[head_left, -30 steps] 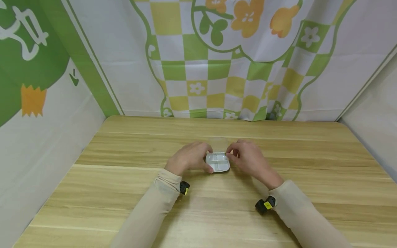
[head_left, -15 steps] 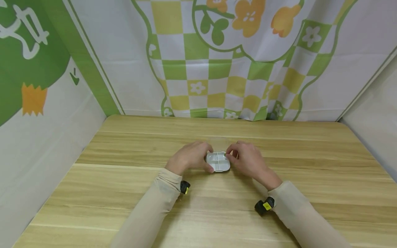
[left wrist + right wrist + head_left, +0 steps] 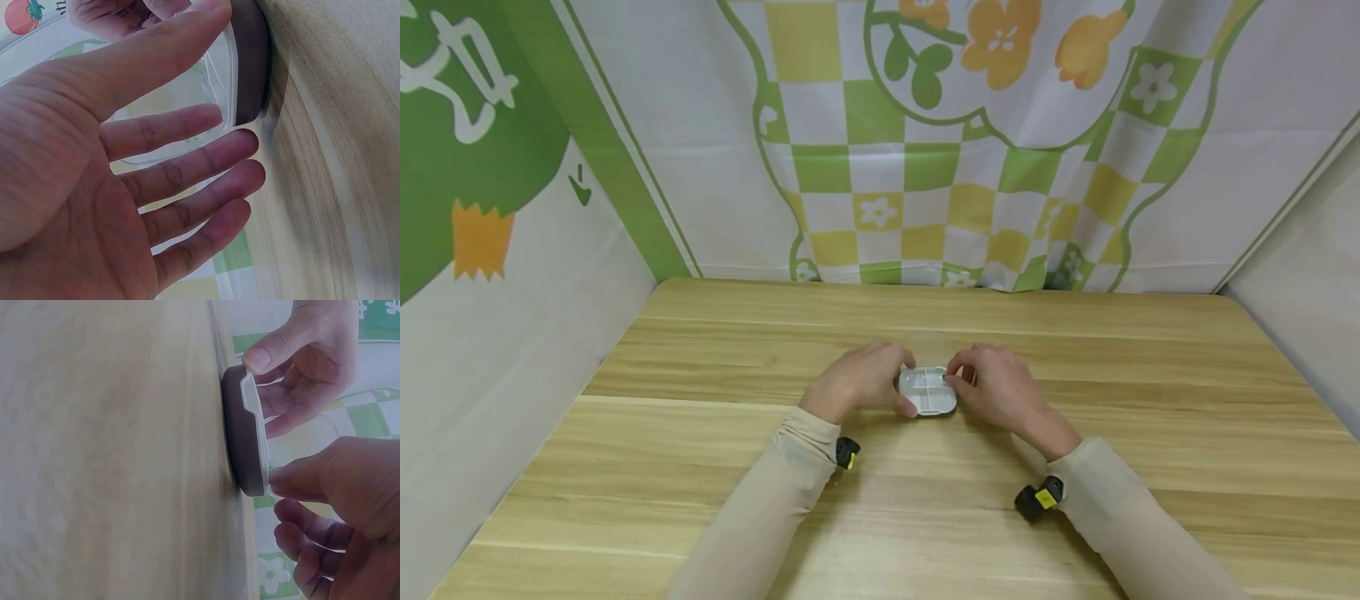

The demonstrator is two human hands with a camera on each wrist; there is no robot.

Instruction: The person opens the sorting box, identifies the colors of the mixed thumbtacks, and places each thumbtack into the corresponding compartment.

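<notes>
A small pill box point(image 3: 917, 403) with a white divided tray and several compartments sits on the table. Its dark base point(image 3: 242, 434) shows in the right wrist view, and a clear lid point(image 3: 929, 342) stands open at its far side. My left hand point(image 3: 859, 382) grips the box's left side between thumb and index finger; the other fingers point(image 3: 215, 187) are spread loosely. At the far right compartment, the thumb and index finger of my right hand point(image 3: 1000, 387) pinch a tiny green piece point(image 3: 271, 467), mostly hidden by the fingertips; its kind cannot be told.
The wooden table point(image 3: 730, 350) extends around the box on all sides. Behind it hangs a checked, flowered curtain point(image 3: 925, 208). Each wrist carries a small black camera, such as the right one point(image 3: 1037, 498).
The box and left hand stay in place. My right fingertips have shifted only slightly at the far right compartment, where a green speck shows by them.
</notes>
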